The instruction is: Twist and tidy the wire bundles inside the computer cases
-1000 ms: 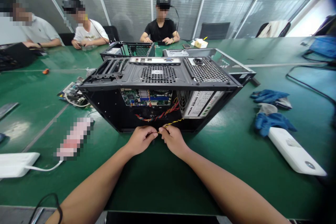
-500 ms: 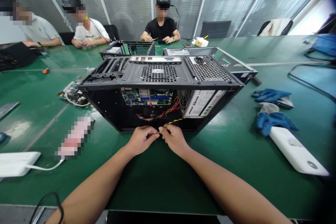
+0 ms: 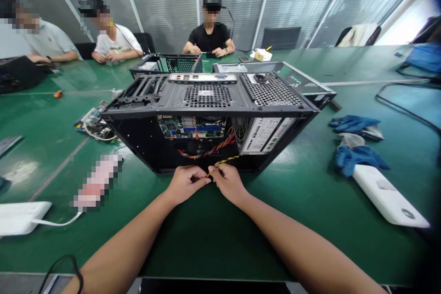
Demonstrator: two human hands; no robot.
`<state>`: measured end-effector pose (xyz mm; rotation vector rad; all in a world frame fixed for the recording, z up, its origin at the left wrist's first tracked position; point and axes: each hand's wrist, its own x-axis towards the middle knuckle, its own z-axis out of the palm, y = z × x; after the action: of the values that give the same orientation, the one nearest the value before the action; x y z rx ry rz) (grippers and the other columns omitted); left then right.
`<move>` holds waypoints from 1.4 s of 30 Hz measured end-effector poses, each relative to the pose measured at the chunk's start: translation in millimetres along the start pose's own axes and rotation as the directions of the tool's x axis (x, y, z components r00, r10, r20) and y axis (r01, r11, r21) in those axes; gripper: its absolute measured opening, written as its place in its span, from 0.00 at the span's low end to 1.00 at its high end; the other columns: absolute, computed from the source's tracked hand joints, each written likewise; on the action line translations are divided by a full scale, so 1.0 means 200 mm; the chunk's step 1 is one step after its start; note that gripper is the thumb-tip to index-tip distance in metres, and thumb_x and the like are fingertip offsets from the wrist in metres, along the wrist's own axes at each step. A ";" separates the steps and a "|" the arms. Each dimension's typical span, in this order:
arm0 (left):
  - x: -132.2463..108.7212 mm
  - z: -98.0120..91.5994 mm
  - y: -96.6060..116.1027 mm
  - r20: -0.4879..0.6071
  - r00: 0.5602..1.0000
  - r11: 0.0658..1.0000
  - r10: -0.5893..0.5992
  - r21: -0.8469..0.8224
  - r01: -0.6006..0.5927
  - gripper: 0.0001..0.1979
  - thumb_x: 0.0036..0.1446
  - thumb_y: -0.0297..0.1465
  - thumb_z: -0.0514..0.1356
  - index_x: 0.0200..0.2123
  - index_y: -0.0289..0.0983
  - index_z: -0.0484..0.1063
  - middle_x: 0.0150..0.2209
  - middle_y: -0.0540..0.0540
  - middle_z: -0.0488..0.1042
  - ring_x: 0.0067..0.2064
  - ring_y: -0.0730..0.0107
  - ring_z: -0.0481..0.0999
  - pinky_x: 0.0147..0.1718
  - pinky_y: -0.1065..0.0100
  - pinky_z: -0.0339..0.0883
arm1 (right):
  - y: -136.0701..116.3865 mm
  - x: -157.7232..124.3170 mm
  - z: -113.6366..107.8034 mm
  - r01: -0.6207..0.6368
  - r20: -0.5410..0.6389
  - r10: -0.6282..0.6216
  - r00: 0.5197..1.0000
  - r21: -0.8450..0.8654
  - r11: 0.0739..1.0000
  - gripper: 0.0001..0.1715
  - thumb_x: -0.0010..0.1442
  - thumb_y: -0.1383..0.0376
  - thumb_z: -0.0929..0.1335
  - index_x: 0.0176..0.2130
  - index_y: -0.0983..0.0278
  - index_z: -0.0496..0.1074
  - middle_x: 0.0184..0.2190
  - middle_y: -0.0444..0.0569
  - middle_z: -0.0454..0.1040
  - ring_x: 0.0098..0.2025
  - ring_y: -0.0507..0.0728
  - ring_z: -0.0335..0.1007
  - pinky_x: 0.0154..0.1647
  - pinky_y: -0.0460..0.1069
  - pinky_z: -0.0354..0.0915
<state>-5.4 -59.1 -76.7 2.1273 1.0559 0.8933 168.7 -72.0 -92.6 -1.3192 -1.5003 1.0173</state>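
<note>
A black computer case (image 3: 213,112) stands before me with its side open. Inside it show a green motherboard (image 3: 193,127), a bundle of coloured wires (image 3: 220,147) and a labelled power supply (image 3: 265,135). From below the power supply runs a twisted yellow-and-black cable (image 3: 229,159) toward my hands. My left hand (image 3: 186,184) pinches this cable at the case's near lower edge. Right beside it, my right hand (image 3: 227,181) grips the same cable between thumb and fingers. The cable's end is hidden by my fingers.
Right of the case lie blue gloves (image 3: 360,154) and a white power bank (image 3: 391,196). At left are a circuit board (image 3: 94,121), a pixelated phone (image 3: 98,181) and a white charger (image 3: 25,218). More open cases (image 3: 306,80) stand behind; people (image 3: 210,36) sit across the green table (image 3: 193,243).
The view has shifted very slightly. Both hands keep their hold on the cable, with the left fingertips only a little different in position.
</note>
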 end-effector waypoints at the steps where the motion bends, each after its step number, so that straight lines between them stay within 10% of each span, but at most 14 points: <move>1: 0.00 0.00 0.00 0.003 1.000 1.000 0.011 0.018 -0.011 0.10 0.56 0.35 0.63 0.28 0.35 0.73 0.22 0.51 0.72 0.22 0.77 0.68 0.24 0.75 0.61 | 0.00 0.00 0.00 -0.002 -0.004 0.002 1.000 0.001 1.000 0.21 0.61 0.54 0.63 0.21 0.62 0.62 0.14 0.41 0.62 0.18 0.51 0.59 0.20 0.46 0.55; 42: -0.02 0.00 -0.04 0.038 0.999 0.995 0.022 0.095 -0.025 0.07 0.58 0.32 0.60 0.30 0.36 0.74 0.24 0.51 0.72 0.24 0.78 0.67 0.26 0.75 0.59 | -0.01 0.01 0.00 -0.076 0.075 0.073 0.995 0.039 0.996 0.21 0.60 0.56 0.64 0.21 0.63 0.63 0.15 0.41 0.63 0.19 0.50 0.60 0.22 0.46 0.56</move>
<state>-11.2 -57.8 -84.0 2.2306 1.0763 0.8262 168.3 -70.8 -90.4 -1.3292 -1.4855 1.1501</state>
